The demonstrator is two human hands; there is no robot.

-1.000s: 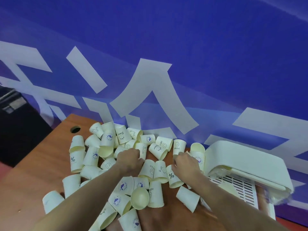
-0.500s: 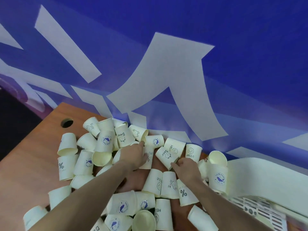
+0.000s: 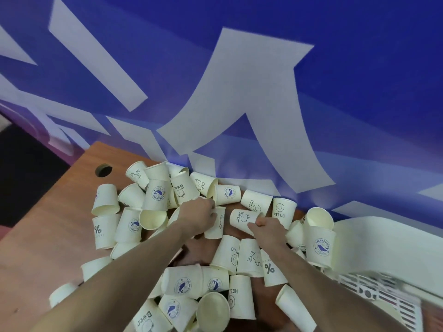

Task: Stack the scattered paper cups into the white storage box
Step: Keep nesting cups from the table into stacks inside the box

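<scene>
Blue banner cloth with white shapes hangs behind a brown wooden table (image 3: 48,236) strewn with paper cups (image 3: 134,226) — most lie on their sides, bunched mid-table. At the pile's centre the left hand (image 3: 199,215) closes its fingers on a lying cup (image 3: 217,224), the right hand (image 3: 269,230) on a "Bear" cup (image 3: 242,218). At the right edge sits the white storage box (image 3: 383,243) — slotted wall showing.

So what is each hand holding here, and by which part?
Right hand grips the lying Bear cup near its rim. Left hand rests on another cup; grasp cannot be told.
</scene>
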